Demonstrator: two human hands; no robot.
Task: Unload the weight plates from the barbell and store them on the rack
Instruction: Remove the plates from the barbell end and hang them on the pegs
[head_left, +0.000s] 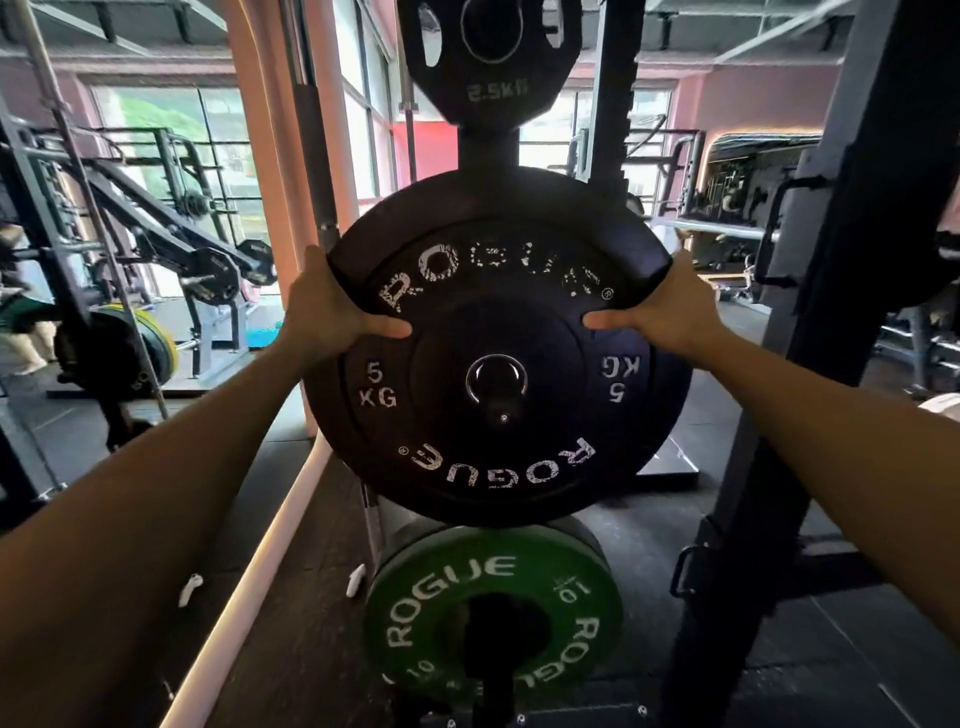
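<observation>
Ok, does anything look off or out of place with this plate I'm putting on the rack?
Mostly no. The black 5 kg plate, held by the left hand and right hand, sits high on its peg, which shows low in the centre hole. Its white lettering is worn. The green 10 kg plate below looks fine.

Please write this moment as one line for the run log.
stage: storing plate | 5 kg plate: on rack peg | left hand: grips left rim | right hand: grips right rim | below: green plate
</observation>
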